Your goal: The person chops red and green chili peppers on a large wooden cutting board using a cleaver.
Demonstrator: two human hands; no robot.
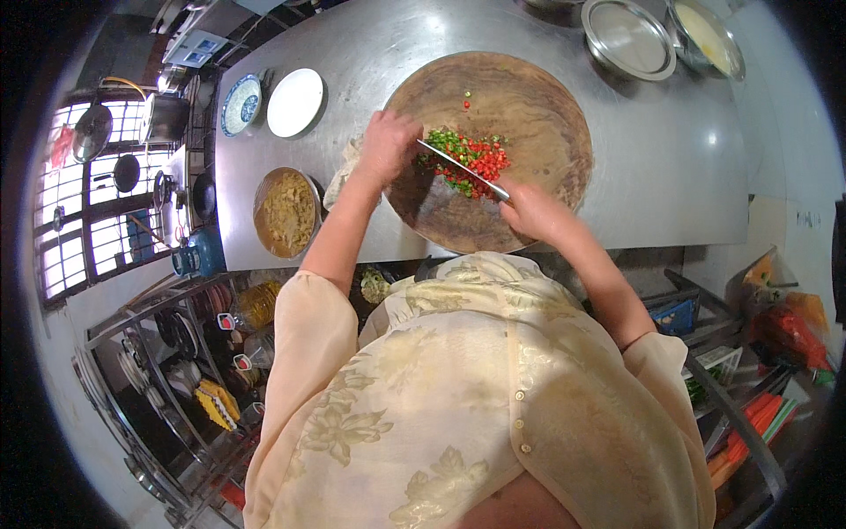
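Observation:
A round wooden chopping board (542, 132) lies on the steel table, with a heap of chopped red and green chillies (479, 155) left of its middle. My right hand (538, 208) is closed around the handle of a kitchen knife (459, 164). The blade slants up and left across the heap, seen nearly edge-on. At the tip end of the blade is my left hand (391, 145), fingers curled, over the board's left rim. Whether it grips the blade or only rests by it is hidden. Two small chilli pieces (467, 104) lie apart, higher on the board.
A crumpled cloth (342, 178) lies beside my left forearm. Further left are a bowl of yellowish food (287, 211), a white plate (295, 102) and a blue-patterned bowl (241, 106). Steel pots (628, 40) stand at the far right of the steel table (667, 178).

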